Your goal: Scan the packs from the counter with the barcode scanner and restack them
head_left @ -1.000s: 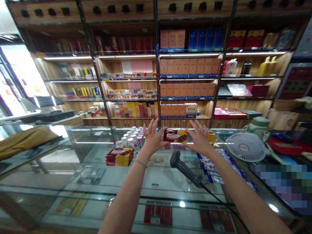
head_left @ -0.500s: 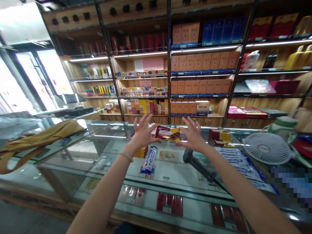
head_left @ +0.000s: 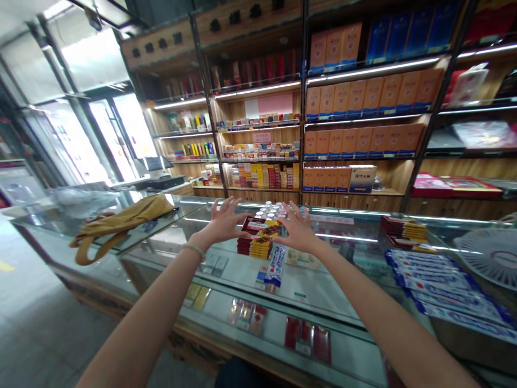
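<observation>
Red-and-yellow packet (head_left: 262,227) is pinched at its ends between my left hand (head_left: 223,222) and my right hand (head_left: 299,230), over a matching stack (head_left: 254,248), though I cannot tell whether they touch; white-lidded jars (head_left: 270,210) stand just beyond my hands, a blue-and-white wrapper (head_left: 276,264) lies nearer me, and a mustard bag (head_left: 126,220) sits well left of them on the glass counter (head_left: 307,281)

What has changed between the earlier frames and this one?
The left hand and right hand have carried the chocolate packet leftward, from right of the stack of similar packets to right at it; whether they touch is unclear. The view has swung left too. Both hands still hold the packet, and the blue-and-white sticks lie where they were.
</observation>
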`<state>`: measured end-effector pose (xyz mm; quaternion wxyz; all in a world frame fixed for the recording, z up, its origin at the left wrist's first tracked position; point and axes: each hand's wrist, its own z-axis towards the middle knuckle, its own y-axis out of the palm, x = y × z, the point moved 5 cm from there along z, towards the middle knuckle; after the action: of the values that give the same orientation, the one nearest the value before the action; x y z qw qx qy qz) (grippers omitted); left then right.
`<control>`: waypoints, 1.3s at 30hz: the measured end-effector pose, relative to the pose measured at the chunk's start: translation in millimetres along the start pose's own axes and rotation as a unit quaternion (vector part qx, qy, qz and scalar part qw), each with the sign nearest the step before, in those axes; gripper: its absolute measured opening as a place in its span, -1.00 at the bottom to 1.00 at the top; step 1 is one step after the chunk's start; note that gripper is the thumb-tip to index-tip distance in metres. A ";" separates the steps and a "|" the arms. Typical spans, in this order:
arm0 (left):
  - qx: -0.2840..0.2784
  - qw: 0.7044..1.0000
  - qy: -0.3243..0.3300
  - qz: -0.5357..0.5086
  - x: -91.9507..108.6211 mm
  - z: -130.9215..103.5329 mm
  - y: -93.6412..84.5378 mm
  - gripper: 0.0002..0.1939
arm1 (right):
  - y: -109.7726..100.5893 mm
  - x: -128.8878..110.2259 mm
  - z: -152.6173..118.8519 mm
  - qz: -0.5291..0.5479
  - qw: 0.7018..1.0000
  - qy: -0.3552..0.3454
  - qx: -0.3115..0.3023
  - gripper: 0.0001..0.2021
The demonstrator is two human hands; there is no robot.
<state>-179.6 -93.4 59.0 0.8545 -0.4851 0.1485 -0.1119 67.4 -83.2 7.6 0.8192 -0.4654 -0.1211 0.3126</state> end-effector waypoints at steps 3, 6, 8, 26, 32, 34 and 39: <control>-0.017 1.000 0.001 0.005 -13.4 -4.8 10.5 -0.34 | 17.5 -8.6 7.1 0.008 1.000 -0.001 -0.015 -0.35; -0.045 0.999 -0.001 0.027 -22.4 -9.0 23.9 -0.33 | 30.4 -14.3 10.6 0.011 0.999 0.002 -0.033 -0.32; -0.060 0.998 -0.001 0.037 -26.1 -11.8 32.4 -0.32 | 36.1 -17.3 11.3 0.011 0.999 0.001 -0.045 -0.30; -0.178 0.982 -0.002 0.058 -30.3 -19.2 64.0 -0.28 | 53.5 -23.0 9.3 -0.025 0.990 0.003 -0.137 -0.21; -0.176 0.984 -0.012 0.040 -29.2 -24.1 60.6 -0.05 | 49.5 -16.3 5.5 -0.024 0.993 0.003 -0.119 -0.17; -0.159 0.986 -0.021 0.050 -25.3 -24.3 57.2 -0.05 | 46.0 -11.9 3.4 -0.027 0.994 0.003 -0.105 -0.18; -0.060 0.993 -0.007 0.104 -0.9 -19.6 44.8 -0.25 | 31.9 2.8 -4.8 -0.039 0.996 0.001 -0.077 -0.26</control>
<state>-185.5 -86.1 11.0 0.8318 -0.5181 0.1990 -0.0098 59.2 -72.9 -21.9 0.7926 -0.5224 -0.1617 0.2697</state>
